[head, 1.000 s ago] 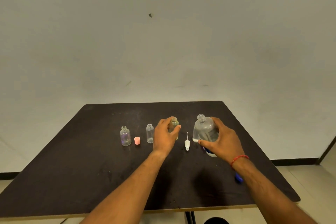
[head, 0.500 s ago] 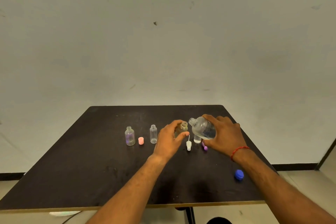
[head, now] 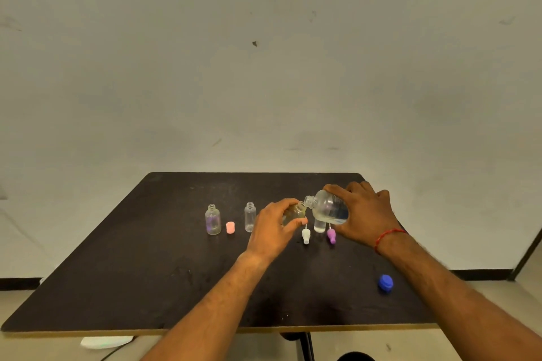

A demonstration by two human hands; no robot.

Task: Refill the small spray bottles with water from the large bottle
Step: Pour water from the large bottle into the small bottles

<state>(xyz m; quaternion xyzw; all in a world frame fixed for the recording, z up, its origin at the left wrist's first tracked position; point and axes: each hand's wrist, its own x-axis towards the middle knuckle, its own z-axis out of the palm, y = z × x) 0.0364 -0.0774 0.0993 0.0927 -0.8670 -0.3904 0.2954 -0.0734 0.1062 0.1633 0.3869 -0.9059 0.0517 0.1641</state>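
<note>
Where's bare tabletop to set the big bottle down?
Free: near-left table, from the tinted bottle forward to the front edge; the wedge between the forearms; the back strip behind the bottles. Crowded: beneath the large bottle, where the white nozzle and purple nozzle sit. Blue cap occupies near-right.

Bare forearms, red thread bracelet [head: 388,236]

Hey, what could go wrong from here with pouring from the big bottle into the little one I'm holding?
1. The large bottle has a wider mouth than the neck of the small bottle, which the left hand holds tilted, so water may run past it onto the table.
2. The right hand pours just above the white spray top and purple spray top; lowering the bottle could knock them.
</note>
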